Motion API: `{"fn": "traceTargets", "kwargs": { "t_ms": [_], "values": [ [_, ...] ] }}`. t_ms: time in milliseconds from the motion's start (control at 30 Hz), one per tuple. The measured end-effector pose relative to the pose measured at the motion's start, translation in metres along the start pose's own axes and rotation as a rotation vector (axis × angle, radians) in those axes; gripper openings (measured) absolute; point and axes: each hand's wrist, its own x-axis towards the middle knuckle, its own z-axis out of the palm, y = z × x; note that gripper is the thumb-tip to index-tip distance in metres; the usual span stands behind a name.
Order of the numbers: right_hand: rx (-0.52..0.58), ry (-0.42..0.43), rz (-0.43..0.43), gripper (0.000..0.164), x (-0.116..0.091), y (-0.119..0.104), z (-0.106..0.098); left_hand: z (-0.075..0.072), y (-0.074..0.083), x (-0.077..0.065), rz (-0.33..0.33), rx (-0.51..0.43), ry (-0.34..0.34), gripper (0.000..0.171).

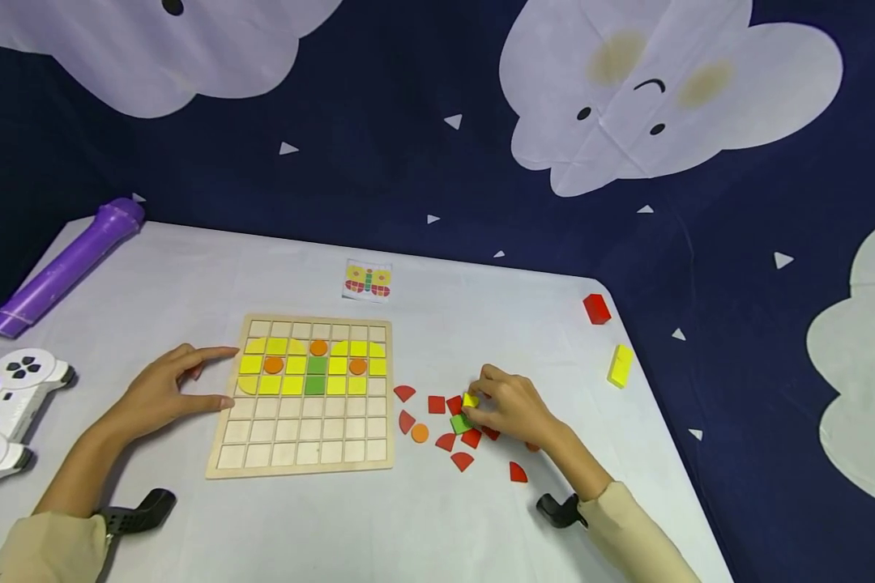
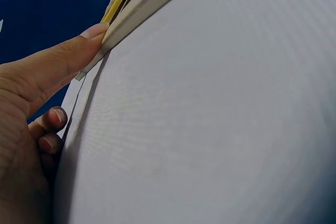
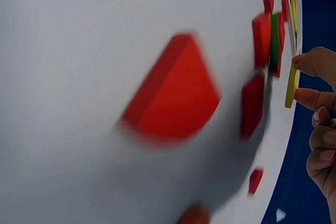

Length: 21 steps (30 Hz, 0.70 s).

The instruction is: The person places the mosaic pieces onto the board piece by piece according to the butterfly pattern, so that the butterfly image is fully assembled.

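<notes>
A wooden grid board (image 1: 299,470) lies on the white table, its upper rows partly filled with yellow, orange and green tiles. My left hand (image 1: 162,387) touches the board's left edge with thumb and index finger extended; the left wrist view shows the thumb (image 2: 79,51) against the rim. Right of the board, my right hand (image 1: 510,402) pinches a small yellow tile (image 3: 292,85) between thumb and finger, above loose pieces. Under and around it lie a green tile (image 1: 460,424), red squares (image 1: 436,405), red quarter-circle pieces (image 1: 463,461) and an orange disc (image 1: 420,433).
A butterfly pattern card (image 1: 368,280) lies behind the board. At the left are a purple tube-shaped object (image 1: 69,267) and a white game controller (image 1: 14,405). A red block (image 1: 596,309) and a yellow block (image 1: 621,366) stand near the table's right edge.
</notes>
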Motion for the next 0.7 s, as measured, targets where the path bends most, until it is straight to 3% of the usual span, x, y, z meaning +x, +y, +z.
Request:
{"fn": "traceTargets", "kwargs": {
  "t_ms": [700],
  "values": [
    [-0.009, -0.09, -0.191, 0.024, 0.094, -0.064, 0.03, -0.001, 0.001, -0.001, -0.001, -0.007, -0.004, 0.071]
  ]
}}
